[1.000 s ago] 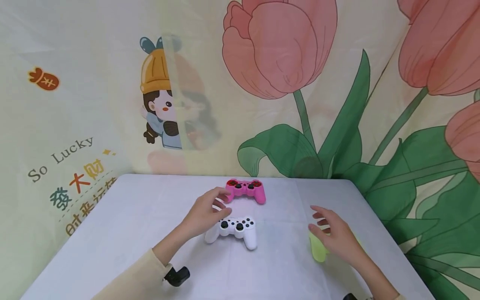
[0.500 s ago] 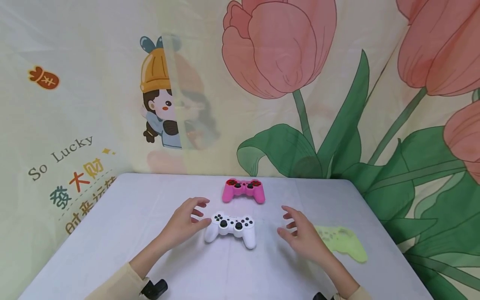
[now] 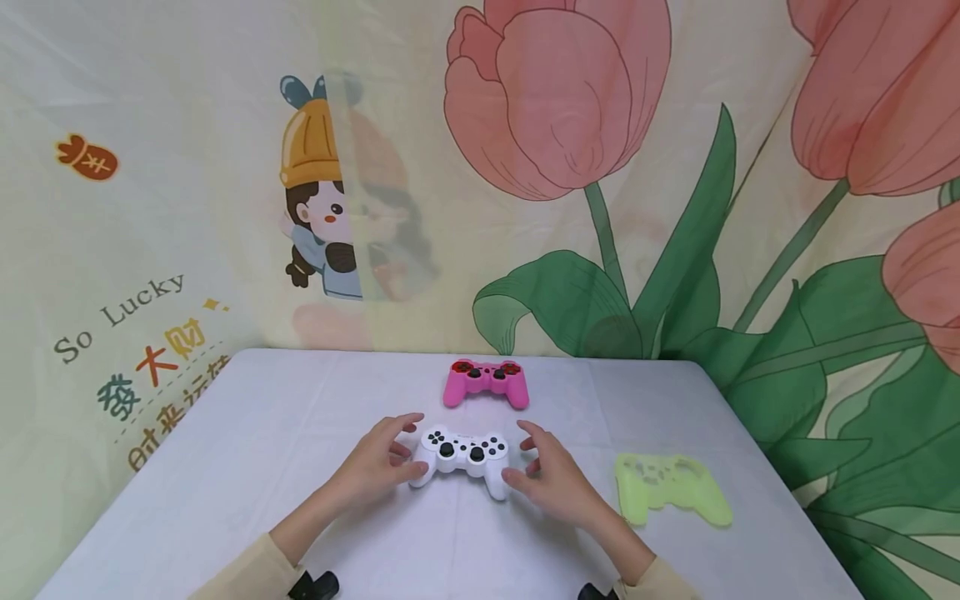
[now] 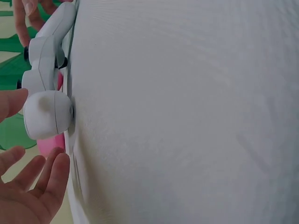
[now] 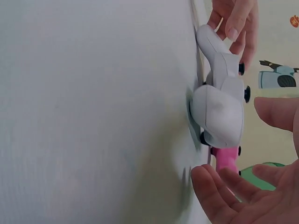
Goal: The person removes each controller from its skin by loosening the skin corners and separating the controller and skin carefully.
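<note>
A white game controller lies on the table between both hands, its sticks facing up. My left hand is at its left grip, thumb close to the handle and fingers spread loosely. On the other side my right hand has its thumb by the right handle, fingers apart. In the left wrist view the controller sits between thumb and fingers, which are not closed round it. From the right wrist the controller shows a gap to the thumb and fingers.
Behind the white controller lies a pink controller with red button areas. A pale green silicone controller cover lies flat at the right. The white-covered table ends at a printed cloth backdrop.
My right hand has moved left from the green cover to the white controller's right side, uncovering the cover. My left hand has drawn back from over the controller to its left grip.
</note>
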Action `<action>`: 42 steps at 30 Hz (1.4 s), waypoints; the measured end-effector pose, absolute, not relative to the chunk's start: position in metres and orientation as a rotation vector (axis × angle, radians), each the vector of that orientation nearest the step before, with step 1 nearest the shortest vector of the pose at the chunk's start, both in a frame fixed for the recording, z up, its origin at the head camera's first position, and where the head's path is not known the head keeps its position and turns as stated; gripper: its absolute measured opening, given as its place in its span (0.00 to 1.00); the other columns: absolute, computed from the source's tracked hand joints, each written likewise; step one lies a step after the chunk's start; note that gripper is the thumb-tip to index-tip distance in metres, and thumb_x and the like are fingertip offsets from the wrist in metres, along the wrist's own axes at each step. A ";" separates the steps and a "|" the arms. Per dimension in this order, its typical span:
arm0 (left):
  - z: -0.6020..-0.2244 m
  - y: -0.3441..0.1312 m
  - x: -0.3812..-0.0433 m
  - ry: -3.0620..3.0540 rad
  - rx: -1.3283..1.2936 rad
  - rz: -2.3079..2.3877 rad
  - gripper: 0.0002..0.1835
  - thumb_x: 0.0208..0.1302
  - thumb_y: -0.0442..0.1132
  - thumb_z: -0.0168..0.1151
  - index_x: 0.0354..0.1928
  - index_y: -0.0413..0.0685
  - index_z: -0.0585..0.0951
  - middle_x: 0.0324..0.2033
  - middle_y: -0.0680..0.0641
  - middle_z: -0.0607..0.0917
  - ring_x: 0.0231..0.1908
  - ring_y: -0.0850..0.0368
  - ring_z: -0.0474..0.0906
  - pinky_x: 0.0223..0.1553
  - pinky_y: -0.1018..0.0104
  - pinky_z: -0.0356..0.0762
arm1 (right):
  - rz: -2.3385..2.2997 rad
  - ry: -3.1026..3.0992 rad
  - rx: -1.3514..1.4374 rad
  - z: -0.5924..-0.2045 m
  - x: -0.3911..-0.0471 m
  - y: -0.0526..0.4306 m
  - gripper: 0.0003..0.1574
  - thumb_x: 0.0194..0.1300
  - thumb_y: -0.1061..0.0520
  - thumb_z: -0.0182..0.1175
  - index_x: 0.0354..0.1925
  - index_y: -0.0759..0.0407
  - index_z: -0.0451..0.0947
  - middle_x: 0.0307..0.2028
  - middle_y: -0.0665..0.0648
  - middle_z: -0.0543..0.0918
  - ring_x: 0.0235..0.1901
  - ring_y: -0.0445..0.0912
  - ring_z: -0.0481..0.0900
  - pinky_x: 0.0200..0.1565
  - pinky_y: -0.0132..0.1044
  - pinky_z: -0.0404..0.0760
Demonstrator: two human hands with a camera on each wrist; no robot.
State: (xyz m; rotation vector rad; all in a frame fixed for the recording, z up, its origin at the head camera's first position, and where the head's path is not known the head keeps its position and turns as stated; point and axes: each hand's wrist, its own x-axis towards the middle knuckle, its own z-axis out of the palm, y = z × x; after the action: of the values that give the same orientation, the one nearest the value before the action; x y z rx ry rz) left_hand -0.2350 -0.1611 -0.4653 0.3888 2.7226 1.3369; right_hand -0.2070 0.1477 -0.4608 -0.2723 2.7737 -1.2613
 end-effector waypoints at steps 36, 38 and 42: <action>-0.477 -0.147 -0.239 2.710 0.423 1.287 0.45 0.55 0.38 0.84 0.75 0.44 0.73 0.56 0.46 0.81 0.40 0.57 0.78 0.33 0.67 0.81 | -1.124 2.836 -0.408 -0.475 -0.216 0.123 0.53 0.59 0.50 0.78 0.76 0.59 0.67 0.47 0.55 0.82 0.42 0.46 0.76 0.49 0.48 0.79; -0.477 -0.145 -0.238 2.701 0.410 1.302 0.44 0.55 0.37 0.83 0.74 0.44 0.74 0.59 0.45 0.80 0.40 0.57 0.79 0.33 0.67 0.82 | -1.121 2.833 -0.404 -0.475 -0.217 0.124 0.53 0.59 0.51 0.78 0.76 0.59 0.67 0.44 0.54 0.82 0.40 0.45 0.77 0.46 0.45 0.79; -0.477 -0.143 -0.240 2.699 0.400 1.304 0.43 0.55 0.36 0.83 0.73 0.44 0.74 0.61 0.45 0.80 0.42 0.56 0.80 0.33 0.67 0.82 | -1.126 2.817 -0.402 -0.474 -0.220 0.126 0.52 0.58 0.52 0.78 0.76 0.59 0.68 0.36 0.51 0.79 0.32 0.43 0.74 0.36 0.38 0.75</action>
State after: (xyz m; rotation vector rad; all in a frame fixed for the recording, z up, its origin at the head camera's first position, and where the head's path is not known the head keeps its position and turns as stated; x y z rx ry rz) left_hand -0.2396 -0.1431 -0.4767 0.3997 2.6991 1.3041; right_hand -0.2198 0.1261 -0.4744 -0.4023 2.8174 -1.1260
